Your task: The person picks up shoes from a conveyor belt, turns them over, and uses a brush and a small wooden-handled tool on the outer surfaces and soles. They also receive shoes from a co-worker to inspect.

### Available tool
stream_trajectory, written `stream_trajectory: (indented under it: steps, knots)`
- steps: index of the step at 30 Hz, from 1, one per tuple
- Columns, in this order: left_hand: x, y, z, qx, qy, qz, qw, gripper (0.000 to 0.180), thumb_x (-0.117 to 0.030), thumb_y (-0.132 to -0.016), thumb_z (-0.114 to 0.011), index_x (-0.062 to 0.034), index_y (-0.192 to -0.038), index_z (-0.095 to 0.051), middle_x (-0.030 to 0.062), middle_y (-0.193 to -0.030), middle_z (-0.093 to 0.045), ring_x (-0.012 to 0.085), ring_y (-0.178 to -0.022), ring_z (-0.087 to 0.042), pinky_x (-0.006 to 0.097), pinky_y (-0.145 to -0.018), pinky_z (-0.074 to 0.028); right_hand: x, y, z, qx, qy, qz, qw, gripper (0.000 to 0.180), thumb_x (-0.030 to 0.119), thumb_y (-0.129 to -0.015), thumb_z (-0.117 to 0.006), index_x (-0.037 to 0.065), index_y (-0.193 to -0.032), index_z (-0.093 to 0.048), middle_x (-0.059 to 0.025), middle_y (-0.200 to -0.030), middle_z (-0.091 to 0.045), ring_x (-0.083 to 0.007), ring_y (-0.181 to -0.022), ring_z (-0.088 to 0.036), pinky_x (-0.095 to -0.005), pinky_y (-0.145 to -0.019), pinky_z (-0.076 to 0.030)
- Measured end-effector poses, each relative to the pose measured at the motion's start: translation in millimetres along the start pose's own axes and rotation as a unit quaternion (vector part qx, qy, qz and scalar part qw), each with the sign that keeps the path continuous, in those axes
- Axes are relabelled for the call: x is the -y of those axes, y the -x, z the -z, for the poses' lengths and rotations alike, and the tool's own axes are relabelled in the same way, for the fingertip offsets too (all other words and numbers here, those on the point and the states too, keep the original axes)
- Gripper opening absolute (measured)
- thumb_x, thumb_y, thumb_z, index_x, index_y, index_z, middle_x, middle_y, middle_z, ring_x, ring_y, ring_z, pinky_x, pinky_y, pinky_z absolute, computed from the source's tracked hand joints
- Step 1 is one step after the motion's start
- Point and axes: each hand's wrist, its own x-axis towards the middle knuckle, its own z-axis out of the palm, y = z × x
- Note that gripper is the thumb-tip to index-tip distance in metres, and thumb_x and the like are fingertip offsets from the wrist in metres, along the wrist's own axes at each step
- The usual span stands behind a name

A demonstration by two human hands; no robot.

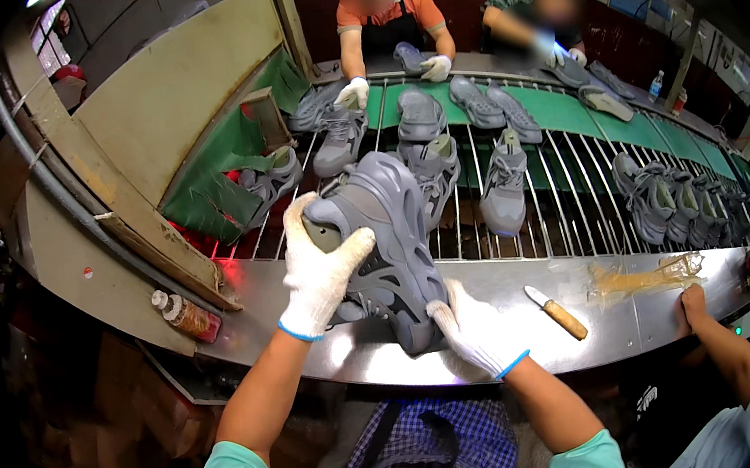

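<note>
While both gloved hands grasp the grey shoe (388,251), left hand (317,272) at its collar and right hand (477,337) under the toe, over the steel surface (622,322), inspection seems underway; turning it calls for a firm two-handed hold.

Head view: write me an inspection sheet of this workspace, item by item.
Surface: curved metal bench edging a conveyor of metal rods.
Job's things: grey sneaker, sole facing up, held above the bench.
Clutter: wooden-handled knife, yellowish glue smear, small bottle on the bench; many grey sneakers on the rods.
Hands: white-gloved left hand grips the sneaker's upper end, right hand its lower end.
Cables: nothing seen.
Surroundings: two people across the conveyor handle shoes; a neighbour's bare hand rests on the bench at right; green angled panels at left.
</note>
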Motion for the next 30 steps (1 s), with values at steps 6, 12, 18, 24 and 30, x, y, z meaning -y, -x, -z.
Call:
stream_trajectory:
  steps: [6, 12, 18, 24, 30]
  knots:
    - [-40, 59, -10, 0.041, 0.008, -0.150, 0.988, 0.094, -0.022, -0.076, -0.096, -0.0040, -0.150, -0.041, 0.0241, -0.131, -0.066, 0.0341, -0.116, -0.071, 0.043, -0.100, -0.058, -3, 34, 9, -0.268, -0.169, 0.160, 0.935, 0.088, 0.031, -0.094, -0.082, -0.005, -0.160, -0.037, -0.0255, -0.139, -0.062, -0.0327, -0.117, -0.070, -0.0448, -0.097, -0.060]
    - [-88, 138, -32, 0.192, -0.030, -0.282, 0.939, 0.100, -0.022, -0.061, -0.104, -0.0003, -0.141, -0.050, 0.0212, -0.125, -0.068, 0.0388, -0.107, -0.073, 0.048, -0.095, -0.059, 12, 114, 74, -0.393, -0.029, 0.160, 0.905, 0.078, 0.029, -0.088, -0.084, -0.007, -0.149, -0.051, -0.0226, -0.140, -0.062, -0.0334, -0.124, -0.064, -0.0430, -0.108, -0.051]
    - [-81, 178, -54, 0.241, 0.007, -0.365, 0.899, 0.080, -0.025, -0.054, -0.093, -0.0037, -0.128, -0.071, 0.0158, -0.126, -0.073, 0.0361, -0.108, -0.073, 0.047, -0.094, -0.060, 13, 186, 98, -0.260, -0.148, -0.027, 0.954, 0.069, 0.027, -0.086, -0.085, -0.009, -0.139, -0.060, -0.0218, -0.127, -0.074, -0.0232, -0.114, -0.073, -0.0365, -0.100, -0.057]
    - [-65, 193, -65, 0.282, -0.023, -0.469, 0.837, 0.037, -0.029, -0.084, -0.080, -0.0072, -0.114, -0.079, 0.0129, -0.119, -0.075, 0.0310, -0.101, -0.073, 0.043, -0.085, -0.064, 15, 202, 101, -0.170, 0.051, -0.118, 0.977, 0.058, 0.034, -0.088, -0.083, -0.004, -0.127, -0.065, -0.0230, -0.101, -0.077, -0.0317, -0.090, -0.080, -0.0383, -0.080, -0.063]
    - [-34, 192, -60, 0.305, -0.064, -0.498, 0.809, 0.034, -0.017, -0.082, -0.076, -0.0112, -0.114, -0.080, 0.0090, -0.121, -0.073, 0.0278, -0.107, -0.070, 0.039, -0.084, -0.063, -17, 163, 54, -0.268, 0.030, -0.044, 0.962, 0.023, 0.019, -0.097, -0.071, 0.000, -0.110, -0.074, -0.0202, -0.089, -0.075, -0.0330, -0.075, -0.077, -0.0370, -0.071, -0.061]
